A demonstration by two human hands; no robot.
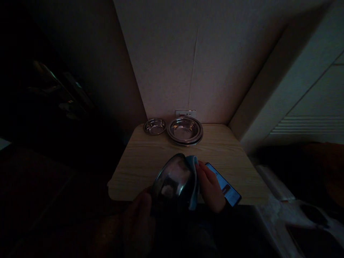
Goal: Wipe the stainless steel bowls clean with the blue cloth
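A shiny metal bowl [172, 181] is held tilted on its side above the near edge of a wooden table [223, 147]. My left hand [139, 218] grips the bowl's left rim, its fingers closed there and partly lost in shadow. Pressed against the bowl's right side is a light blue cloth [192, 182], gripped by my right hand [211, 186]. Just right of that hand a phone [225, 186] with a lit screen lies on the table.
Several nested metal bowls [185, 129] stand at the table's back edge, below a wall socket [185, 113]. A smaller metal bowl [155, 126] sits to their left. Walls close in behind and at the right. The left side is very dark.
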